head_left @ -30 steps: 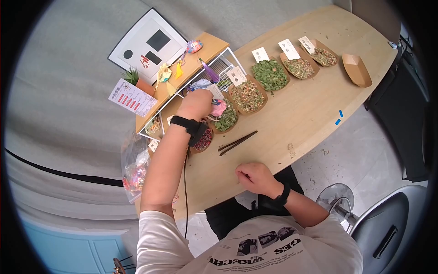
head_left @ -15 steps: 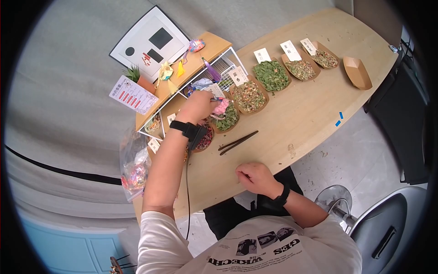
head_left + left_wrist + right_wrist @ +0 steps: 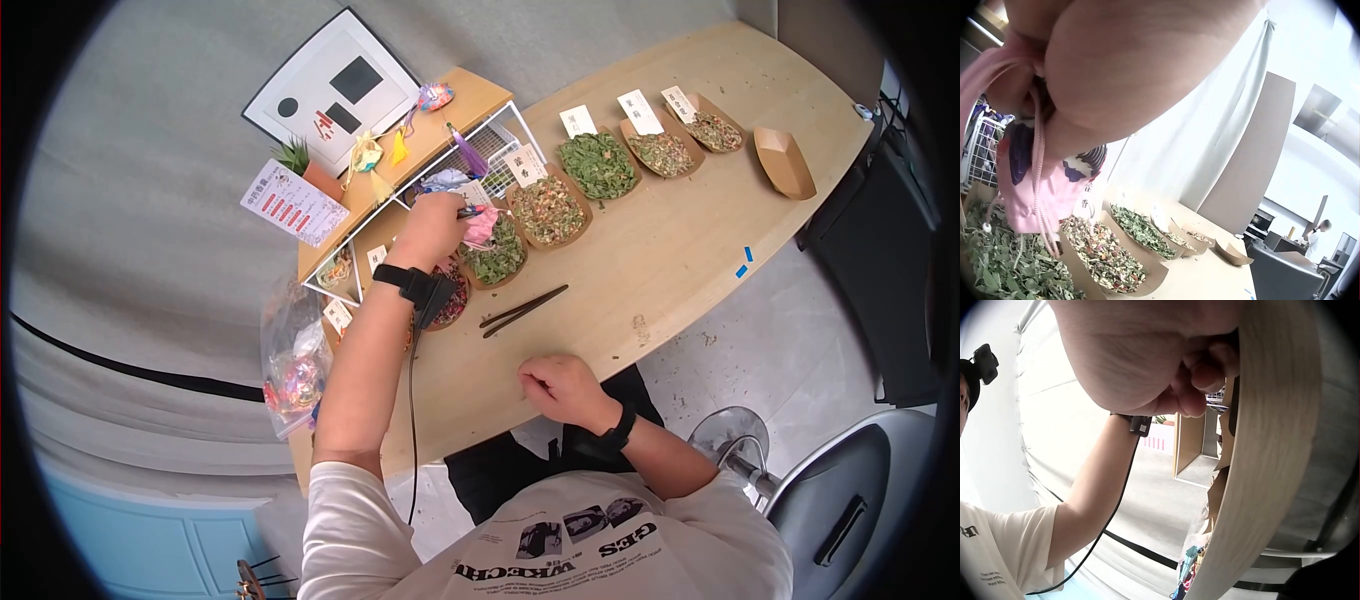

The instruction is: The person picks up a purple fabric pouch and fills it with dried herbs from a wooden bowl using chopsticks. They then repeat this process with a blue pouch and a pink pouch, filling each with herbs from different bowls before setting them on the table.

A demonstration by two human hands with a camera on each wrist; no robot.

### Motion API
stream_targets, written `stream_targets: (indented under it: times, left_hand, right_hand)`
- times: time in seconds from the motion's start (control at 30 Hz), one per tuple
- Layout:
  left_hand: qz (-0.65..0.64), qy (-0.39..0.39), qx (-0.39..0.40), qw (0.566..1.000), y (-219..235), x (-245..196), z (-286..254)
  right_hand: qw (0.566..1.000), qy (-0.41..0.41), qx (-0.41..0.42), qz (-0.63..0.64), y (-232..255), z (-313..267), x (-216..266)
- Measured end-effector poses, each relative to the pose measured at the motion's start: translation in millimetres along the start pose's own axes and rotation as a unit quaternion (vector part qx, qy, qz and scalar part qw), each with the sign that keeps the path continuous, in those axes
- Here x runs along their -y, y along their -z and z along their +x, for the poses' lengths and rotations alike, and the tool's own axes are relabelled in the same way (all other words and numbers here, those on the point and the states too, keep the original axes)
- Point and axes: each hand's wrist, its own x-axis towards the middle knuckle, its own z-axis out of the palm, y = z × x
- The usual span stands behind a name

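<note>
My left hand (image 3: 432, 232) grips a small pink drawstring pouch (image 3: 1035, 203) with a dark patterned top, holding it over the tray of green leaves (image 3: 494, 258). The pouch's pink cords (image 3: 1039, 162) hang down past it in the left wrist view, and the hand covers its upper part. To the left, beside my wrist, lies a tray of dark red dried flowers (image 3: 450, 305). My right hand (image 3: 565, 390) rests at the table's near edge with loosely curled fingers and nothing in them. Between the hands lie dark tweezers (image 3: 522, 310).
Labelled trays of mixed herbs (image 3: 548, 212) and leaves (image 3: 598, 165) run to the right, ending with a bare paper tray (image 3: 785, 165). Behind my left hand stands a wooden-topped rack (image 3: 450, 110) with tasselled sachets. A clear plastic bag (image 3: 295, 370) sits at the table's left end.
My left hand stays over the leaf tray with the pouch, which shifts only slightly. My right hand keeps its place. The head view drifts a little.
</note>
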Motion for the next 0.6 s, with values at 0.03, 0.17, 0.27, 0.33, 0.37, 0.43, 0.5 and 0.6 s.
stream_targets:
  times: [0.03, 0.17, 0.27, 0.33, 0.37, 0.43, 0.5, 0.6]
  left_hand:
    - [-0.017, -0.007, -0.019, 1.000, -1.3, 2.5, -0.9]
    - [-0.058, -0.009, -0.050, 0.997, 1.4, -2.3, -4.8]
    - [-0.044, -0.009, -0.048, 0.998, 2.2, -5.9, -4.6]
    - [-0.049, 0.005, -0.048, 0.998, 2.1, -11.0, -5.5]
    - [-0.052, 0.021, -0.051, 0.997, 2.2, -12.2, -6.4]
    - [-0.054, 0.008, -0.065, 0.996, -1.7, -10.0, -9.0]
    - [-0.037, -0.007, -0.085, 0.996, -5.1, -7.9, -9.8]
    - [-0.036, -0.031, -0.109, 0.993, -9.9, -2.0, -10.0]
  right_hand:
    - [1.000, 0.000, 0.002, -0.004, -0.1, 0.0, -0.2]
    - [1.000, 0.005, -0.003, -0.010, -1.7, -1.0, -2.7]
    - [1.000, 0.006, -0.007, -0.023, -1.4, -2.1, -2.1]
    - [0.999, 0.005, 0.005, -0.033, -0.1, -2.0, -0.8]
    - [0.999, 0.004, 0.005, -0.034, 0.4, -1.7, -1.3]
    - [0.999, 0.008, 0.013, -0.036, -1.3, -1.7, -1.3]
    - [0.999, 0.007, 0.007, -0.033, -4.3, -1.5, -0.9]
    - [0.999, 0.006, 0.003, -0.036, -4.0, 1.0, -0.2]
